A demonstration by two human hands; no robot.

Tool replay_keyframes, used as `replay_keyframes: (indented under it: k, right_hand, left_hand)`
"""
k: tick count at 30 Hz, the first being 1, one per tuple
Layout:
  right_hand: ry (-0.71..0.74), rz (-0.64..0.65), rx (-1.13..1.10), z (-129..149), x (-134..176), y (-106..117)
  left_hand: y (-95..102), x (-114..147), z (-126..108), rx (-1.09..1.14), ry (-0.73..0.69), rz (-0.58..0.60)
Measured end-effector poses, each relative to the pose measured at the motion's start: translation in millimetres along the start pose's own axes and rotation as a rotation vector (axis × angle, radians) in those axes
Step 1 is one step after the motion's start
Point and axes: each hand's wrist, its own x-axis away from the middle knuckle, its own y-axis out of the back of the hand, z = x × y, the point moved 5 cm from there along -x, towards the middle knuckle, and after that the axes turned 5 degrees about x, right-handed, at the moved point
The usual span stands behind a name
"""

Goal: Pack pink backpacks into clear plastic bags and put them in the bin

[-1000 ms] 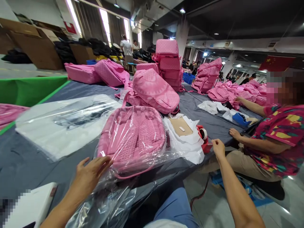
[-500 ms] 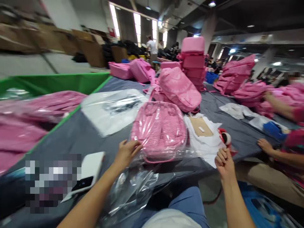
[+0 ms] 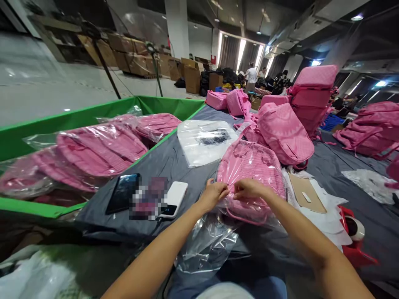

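Resting at the near-left edge of the pink backpack (image 3: 260,166), the left hand (image 3: 215,193) seems to pinch the clear plastic bag (image 3: 207,245) around it. The right hand (image 3: 248,189) is over the backpack's upper face, fingertips bunched just beside the left ones; whether they hold anything cannot be told. Most of the backpack lies beyond and right of the left grip, its long axis apparently running away from the person. The bag's loose end droops off the backpack's near side. Right of the backpack, past white paper (image 3: 330,226), sits a red tape dispenser (image 3: 358,254). The exact fingertip contacts are hidden, and the right forearm covers the backpack's near-right corner.
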Motion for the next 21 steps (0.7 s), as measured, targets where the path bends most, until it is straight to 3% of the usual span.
replay_keyframes:
  k: [4,8,11,14,16,18,21]
  right_hand:
    - [-0.191,-0.242,0.013,-27,7,13]
    - [-0.189,-0.362,0.028,-13,33,6]
    - [-0.126,-0.291,0.042,10,34,-15]
    - [-0.181,-0.179,0.090,19,21,-32]
    - [-0.190,-0.184,0.092,22,17,-36]
    - [-0.183,-0.313,0.097,21,25,-36]
    - [-0.171,-0.735,0.064,7,73,-34]
  left_hand:
    - [-0.6,1,2,0.007,0.007,-0.015]
    - [-0.9,0,5,0.026,0.004,-0.021]
    - [-3.6,-2,6,0.030,0.006,-0.022]
    - [-5.1,-1,2,0.020,0.024,-0.023]
    - [-1.1,1,-5,0.011,0.019,-0.030]
    - [10.3,3,-11,0.065,-0.027,-0.085]
    - [37.5,2,-2,0.295,0.023,-0.283]
